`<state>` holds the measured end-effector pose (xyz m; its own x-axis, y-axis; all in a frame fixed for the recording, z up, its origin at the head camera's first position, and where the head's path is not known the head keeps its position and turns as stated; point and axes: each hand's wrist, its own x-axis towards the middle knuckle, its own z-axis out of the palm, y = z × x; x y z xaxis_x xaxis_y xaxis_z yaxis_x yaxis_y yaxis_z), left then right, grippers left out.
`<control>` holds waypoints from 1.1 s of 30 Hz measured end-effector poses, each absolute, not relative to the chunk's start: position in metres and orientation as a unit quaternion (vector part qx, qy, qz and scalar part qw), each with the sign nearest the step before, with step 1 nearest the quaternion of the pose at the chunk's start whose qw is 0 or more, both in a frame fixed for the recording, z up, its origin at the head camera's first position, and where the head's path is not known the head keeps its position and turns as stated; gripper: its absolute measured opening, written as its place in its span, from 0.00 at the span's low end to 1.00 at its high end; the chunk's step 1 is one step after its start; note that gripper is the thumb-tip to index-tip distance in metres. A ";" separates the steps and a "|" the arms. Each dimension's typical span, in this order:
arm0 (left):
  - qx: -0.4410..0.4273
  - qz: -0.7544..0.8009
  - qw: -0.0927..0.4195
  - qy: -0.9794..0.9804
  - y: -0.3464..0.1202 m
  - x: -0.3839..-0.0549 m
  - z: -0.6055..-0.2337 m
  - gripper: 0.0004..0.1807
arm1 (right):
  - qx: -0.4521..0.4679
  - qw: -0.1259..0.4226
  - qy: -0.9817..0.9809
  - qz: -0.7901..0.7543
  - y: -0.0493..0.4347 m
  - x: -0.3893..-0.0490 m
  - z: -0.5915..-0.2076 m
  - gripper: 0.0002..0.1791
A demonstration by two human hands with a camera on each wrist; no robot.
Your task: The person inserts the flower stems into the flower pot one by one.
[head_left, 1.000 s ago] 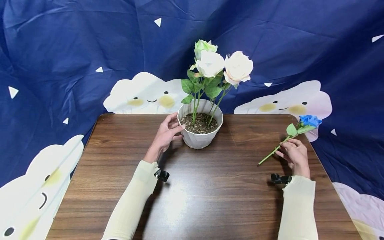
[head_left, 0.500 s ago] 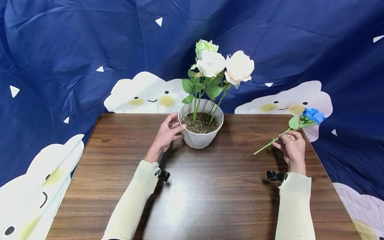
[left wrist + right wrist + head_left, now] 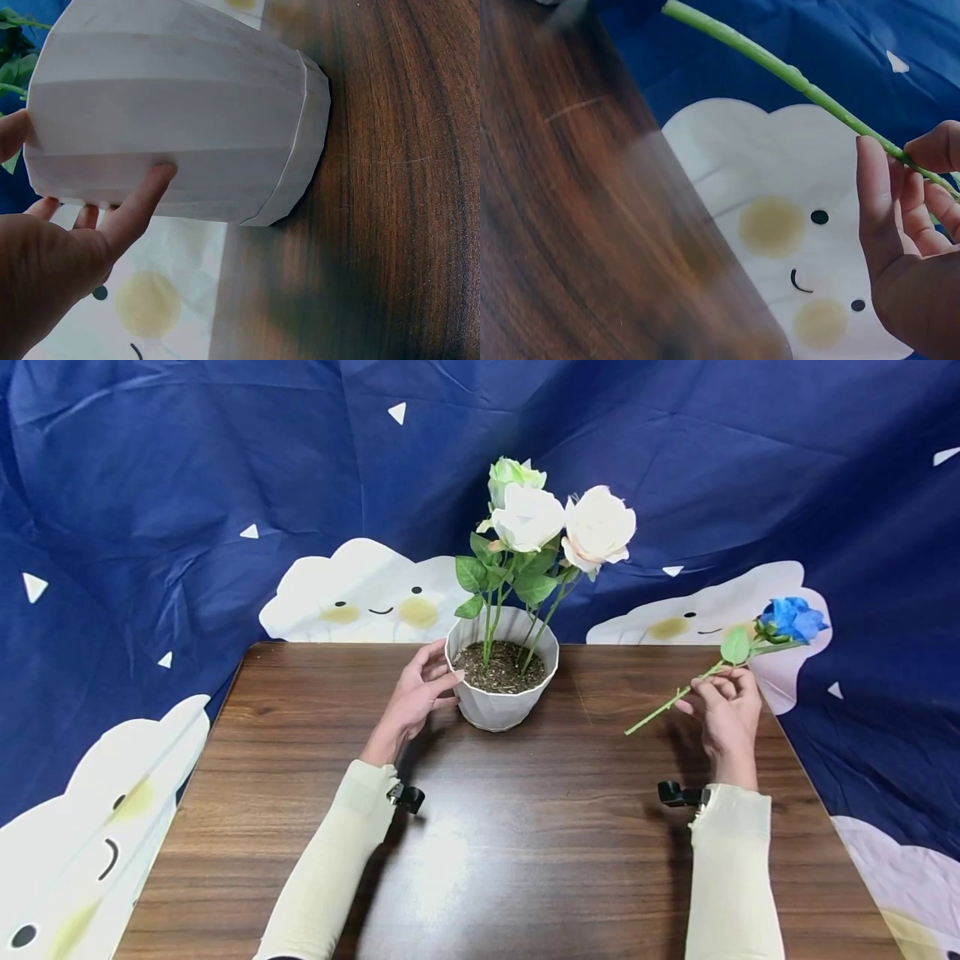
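Observation:
A white faceted flower pot [image 3: 498, 712] stands upright on the table, filled with soil, with white roses [image 3: 528, 518] and a pale green rose [image 3: 513, 479] rising from it. My left hand [image 3: 408, 702] rests against the pot's left side, fingers spread; the left wrist view shows a finger [image 3: 142, 199] lying along the pot wall [image 3: 172, 112]. Off to the right, my right hand [image 3: 727, 714] pinches the green stem of a blue rose [image 3: 793, 619] above the table. The stem [image 3: 780, 71] slants, its bare end pointing down toward the pot's side and its bloom up to the right.
The brown wooden table [image 3: 525, 860] spans the space beneath both hands. Behind it hangs a blue cloth [image 3: 187, 460] with printed smiling clouds and white triangles. A black wrist mount [image 3: 407, 798] sits on the left sleeve, another black mount [image 3: 681, 794] on the right.
The right hand has moved up and slightly left with the blue rose, lifting it toward the table's back edge. The left hand and the pot stay in place.

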<state>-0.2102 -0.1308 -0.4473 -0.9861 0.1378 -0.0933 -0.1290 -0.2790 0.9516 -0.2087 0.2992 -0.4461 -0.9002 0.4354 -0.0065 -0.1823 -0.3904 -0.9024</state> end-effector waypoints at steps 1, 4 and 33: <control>0.004 0.800 0.083 0.595 -0.131 -0.210 -0.447 0.39 | -0.119 0.191 -0.521 0.823 0.297 -0.209 -0.444 0.18; 0.005 0.799 0.083 0.595 -0.131 -0.210 -0.446 0.39 | -0.111 0.197 -0.524 0.821 0.291 -0.210 -0.439 0.18; 0.005 0.798 0.085 0.596 -0.131 -0.210 -0.447 0.39 | 0.000 0.238 -0.549 0.802 0.233 -0.216 -0.405 0.19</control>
